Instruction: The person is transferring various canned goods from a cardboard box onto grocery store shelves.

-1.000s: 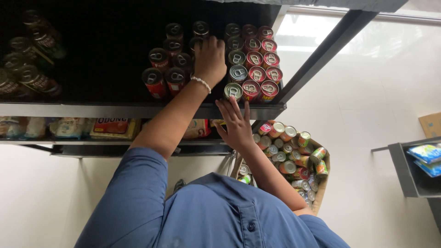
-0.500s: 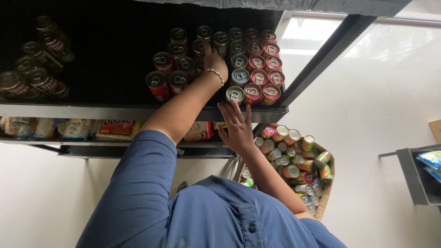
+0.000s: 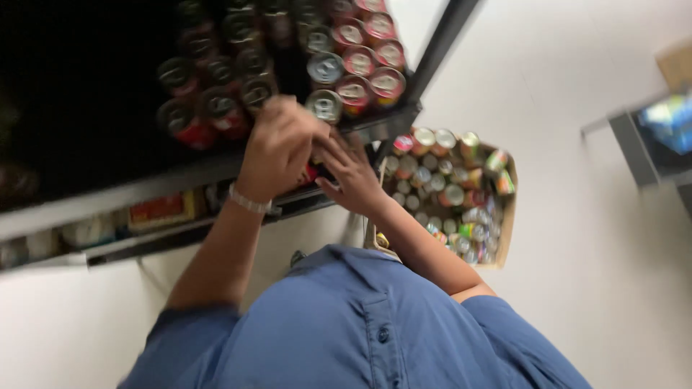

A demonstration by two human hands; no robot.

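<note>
both hands [image 3: 277,148] meet — beside shelf cans [image 3: 324,106]

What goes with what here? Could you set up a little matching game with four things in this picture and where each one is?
Things:
1. cardboard box
2. bracelet
3. blue shirt
4. cans

Places:
A. on the wrist of the left hand
B. on the floor, full of tins
C. packed on the dark shelf
D. at the bottom of the picture, on the person

Pairs: 1-B, 2-A, 3-D, 4-C
</note>
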